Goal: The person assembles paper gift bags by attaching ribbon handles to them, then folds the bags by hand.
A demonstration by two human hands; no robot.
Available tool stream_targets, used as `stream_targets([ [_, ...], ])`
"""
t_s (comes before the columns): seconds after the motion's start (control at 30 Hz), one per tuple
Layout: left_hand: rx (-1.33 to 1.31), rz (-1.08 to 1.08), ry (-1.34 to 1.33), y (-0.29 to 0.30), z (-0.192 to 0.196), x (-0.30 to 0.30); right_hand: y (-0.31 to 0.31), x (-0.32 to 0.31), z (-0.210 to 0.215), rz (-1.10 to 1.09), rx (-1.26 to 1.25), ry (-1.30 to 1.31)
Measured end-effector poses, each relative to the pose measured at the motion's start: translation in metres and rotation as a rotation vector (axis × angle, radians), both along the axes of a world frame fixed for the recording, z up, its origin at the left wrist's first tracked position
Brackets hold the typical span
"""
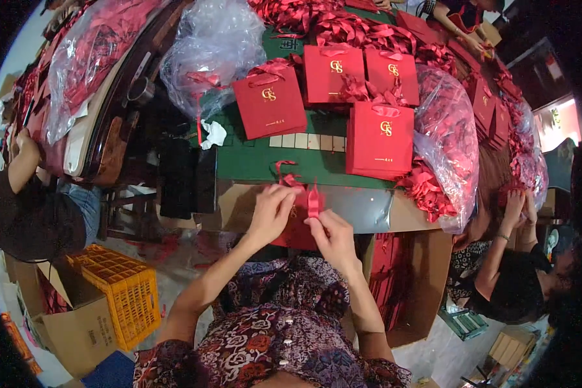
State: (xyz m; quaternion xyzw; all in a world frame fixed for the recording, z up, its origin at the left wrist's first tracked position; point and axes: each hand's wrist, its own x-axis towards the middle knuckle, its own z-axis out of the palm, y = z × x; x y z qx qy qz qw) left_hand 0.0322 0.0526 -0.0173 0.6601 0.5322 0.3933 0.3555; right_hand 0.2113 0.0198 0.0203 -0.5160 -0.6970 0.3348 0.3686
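Pinching one red ribbon [313, 200], two hands [304, 223] face four red bags [379, 139].

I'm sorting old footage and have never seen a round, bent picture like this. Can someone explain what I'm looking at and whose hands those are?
It is one view from a wide fisheye camera worn on a person's head, looking down, so straight edges curve. The two bare arms from the bottom are the wearer's. The left hand and right hand together hold a red paper bag and pinch a red ribbon at its top. On the green table stand finished red gift bags, clear plastic sacks and heaps of ribbon bows. Other people sit at both sides. A yellow crate sits on the floor.
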Motion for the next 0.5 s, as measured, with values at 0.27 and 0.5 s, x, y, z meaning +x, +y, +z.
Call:
stream_targets([
  [0.27,-0.621,-0.04,-0.556,-0.028,-0.001,-0.013,-0.005,-0.008,-0.013,0.202,0.204,-0.331],
  [0.5,-0.687,-0.012,-0.74,-0.032,-0.005,-0.015,-0.007,-0.009,-0.013,0.312,0.247,-0.376],
])
